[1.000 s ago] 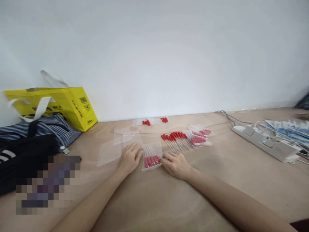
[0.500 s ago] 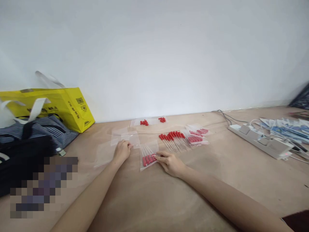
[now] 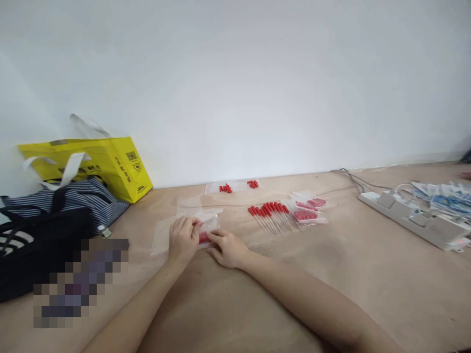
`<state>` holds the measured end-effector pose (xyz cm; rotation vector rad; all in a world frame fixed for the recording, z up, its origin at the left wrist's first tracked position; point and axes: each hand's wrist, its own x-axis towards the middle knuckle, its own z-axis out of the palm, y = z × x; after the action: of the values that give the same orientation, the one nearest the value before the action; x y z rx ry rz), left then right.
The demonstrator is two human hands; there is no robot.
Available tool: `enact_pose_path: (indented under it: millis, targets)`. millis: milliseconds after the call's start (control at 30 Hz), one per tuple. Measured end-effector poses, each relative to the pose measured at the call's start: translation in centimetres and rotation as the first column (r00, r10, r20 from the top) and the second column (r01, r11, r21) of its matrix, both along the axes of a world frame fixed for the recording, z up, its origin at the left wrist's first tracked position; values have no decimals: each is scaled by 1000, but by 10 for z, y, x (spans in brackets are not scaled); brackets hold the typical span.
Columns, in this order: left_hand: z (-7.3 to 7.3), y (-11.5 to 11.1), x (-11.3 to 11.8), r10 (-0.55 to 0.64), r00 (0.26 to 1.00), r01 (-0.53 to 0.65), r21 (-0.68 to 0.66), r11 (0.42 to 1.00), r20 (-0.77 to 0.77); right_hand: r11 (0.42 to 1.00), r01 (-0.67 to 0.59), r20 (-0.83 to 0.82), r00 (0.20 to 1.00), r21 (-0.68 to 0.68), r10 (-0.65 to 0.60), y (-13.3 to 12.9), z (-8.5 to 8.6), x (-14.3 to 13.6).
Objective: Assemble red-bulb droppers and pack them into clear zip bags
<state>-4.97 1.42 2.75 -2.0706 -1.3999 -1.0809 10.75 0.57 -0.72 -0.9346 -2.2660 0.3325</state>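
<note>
A clear zip bag (image 3: 211, 224) holding thin sticks with red handles (image 3: 203, 237) lies between my two hands, partly hidden by them. My left hand (image 3: 183, 239) is closed at the bag's left side, thumb and fingers pinched on the plastic. From the right, my right hand (image 3: 231, 249) has its thumb and fingers closed on the bag by the red handles. Flat bags (image 3: 162, 238) lie under and beside my left hand. To the right is a row of loose red-handled sticks (image 3: 268, 210), with filled bags (image 3: 307, 215) next to it.
Near the wall lies a bag with red-ended pieces (image 3: 225, 188). A yellow bag (image 3: 138, 166) and a striped bag (image 3: 105, 196) stand at left. On the right are a power strip (image 3: 408, 218) with cables and a pile of blue-and-white packets (image 3: 449, 198).
My right hand has moved left with the bag of red-handled sticks, bringing it to my left hand. My left hand now pinches it. The view has shifted slightly left.
</note>
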Motion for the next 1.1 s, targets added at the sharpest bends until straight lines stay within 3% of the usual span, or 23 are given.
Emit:
enact_pose_path:
  millis: [67, 133, 233, 300, 367, 400, 500, 567, 667, 767, 900, 1100]
  targets:
    - [1, -13, 2, -168, 986, 168, 16, 986, 4, 996, 54, -88, 994, -66, -60, -6, -2, 13]
    - [-1, -27, 5, -373, 928, 372, -53, 927, -9, 984, 140, -192, 968, -113, -160, -14, -6, 37]
    - [-4, -44, 10, -647, 762, 613, -294, 734, -28, 965, 224, -238, 938, -134, -251, -28, -9, 81]
    - [-4, -49, 14, -741, 671, 649, -482, 588, 0, 972, 219, -209, 950, -89, -234, -37, -10, 105]
    - [-3, -50, 19, -750, 660, 607, -617, 502, 39, 990, 135, -116, 984, -32, -138, -44, -8, 122]
    - [-2, -50, 21, -725, 687, 570, -657, 493, 51, 996, 84, -60, 995, -11, -84, -47, -7, 127]
    - [1, -54, 30, -583, 811, 440, -707, 553, 48, 1000, -19, 56, 998, 0, 19, -50, -3, 133]
    - [1, -60, 36, -517, 856, 358, -732, 579, 10, 997, -73, 74, 994, -25, 75, -50, 1, 134]
    - [-1, -70, 44, -531, 842, 261, -792, 552, -93, 985, -158, 77, 983, -73, 164, -50, 5, 138]
    - [-1, -72, 45, -573, 804, 204, -833, 513, -156, 990, -114, 93, 988, -89, 122, -48, 7, 145]
    - [-1, -67, 40, -595, 788, 210, -838, 503, -160, 995, -66, 135, 988, -76, 76, -46, 8, 148]
    - [-4, -67, 38, -606, 782, 246, -821, 515, -145, 985, -166, 116, 978, -53, 171, -46, 8, 144]
